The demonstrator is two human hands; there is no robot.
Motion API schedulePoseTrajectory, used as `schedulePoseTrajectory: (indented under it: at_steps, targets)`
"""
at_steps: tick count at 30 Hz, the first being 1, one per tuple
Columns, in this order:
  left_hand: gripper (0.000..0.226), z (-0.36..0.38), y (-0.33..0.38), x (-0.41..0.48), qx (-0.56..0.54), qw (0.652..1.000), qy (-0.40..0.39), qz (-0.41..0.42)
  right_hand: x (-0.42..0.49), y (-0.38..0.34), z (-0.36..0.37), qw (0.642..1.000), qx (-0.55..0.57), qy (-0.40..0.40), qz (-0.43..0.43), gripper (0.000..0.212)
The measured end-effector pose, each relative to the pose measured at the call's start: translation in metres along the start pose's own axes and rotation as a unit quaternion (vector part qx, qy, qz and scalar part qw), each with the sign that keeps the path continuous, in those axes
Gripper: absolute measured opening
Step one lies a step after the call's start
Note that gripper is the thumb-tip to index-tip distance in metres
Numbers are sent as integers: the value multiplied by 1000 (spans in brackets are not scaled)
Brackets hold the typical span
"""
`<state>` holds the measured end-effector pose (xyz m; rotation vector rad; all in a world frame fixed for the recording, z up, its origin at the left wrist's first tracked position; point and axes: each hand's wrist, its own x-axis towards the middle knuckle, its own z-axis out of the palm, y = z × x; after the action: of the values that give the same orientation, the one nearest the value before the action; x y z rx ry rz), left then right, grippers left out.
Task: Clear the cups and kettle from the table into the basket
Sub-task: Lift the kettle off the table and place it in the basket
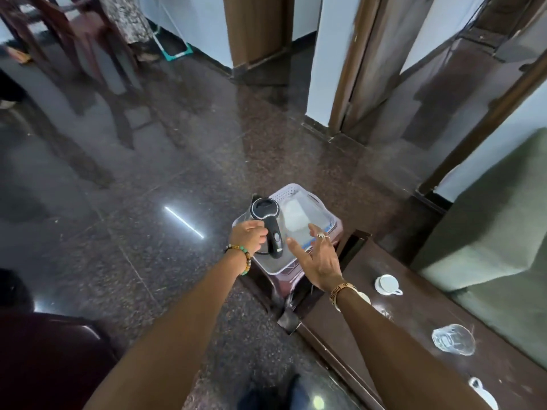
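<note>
My left hand (250,236) grips the black handle of the electric kettle (265,217), which hangs over the left part of the pale pink basket (296,192). The basket stands on a low stool off the table's far end and holds something white inside. My right hand (313,255) hovers open just right of the kettle, above the basket's near edge, holding nothing. On the dark wooden table (414,321) sit a white cup (387,284), a clear glass (453,339) and another white cup (483,393) at the lower edge.
A green sofa (497,226) runs along the table's right side. A dark chair (50,359) stands at lower left. Wooden chairs (74,39) and door frames are farther back on the polished granite floor (148,187).
</note>
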<state>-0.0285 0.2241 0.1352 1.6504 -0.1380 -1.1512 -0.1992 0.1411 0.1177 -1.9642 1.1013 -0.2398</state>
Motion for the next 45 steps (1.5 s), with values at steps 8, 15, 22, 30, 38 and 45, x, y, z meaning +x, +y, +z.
schedulePoseTrajectory:
  at_steps: [8,15,22,30,38,45]
  targets:
    - [26,-32,-28,19,-153,984,78,-39,37,1,41,999,-36,-39,2,87]
    - [30,-59,-41,54,-206,970,97,-83,74,14,79,993,-57,-86,59,93]
    - [21,-80,-50,142,-175,977,83,-94,107,35,123,990,-25,-58,128,70]
    - [34,-74,-72,229,23,988,131,-72,126,56,163,978,5,11,207,24]
    - [33,-58,-72,286,-31,995,70,-57,139,71,188,969,82,112,206,43]
    - [34,-54,-79,303,-57,993,65,-78,145,60,193,964,112,138,197,45]
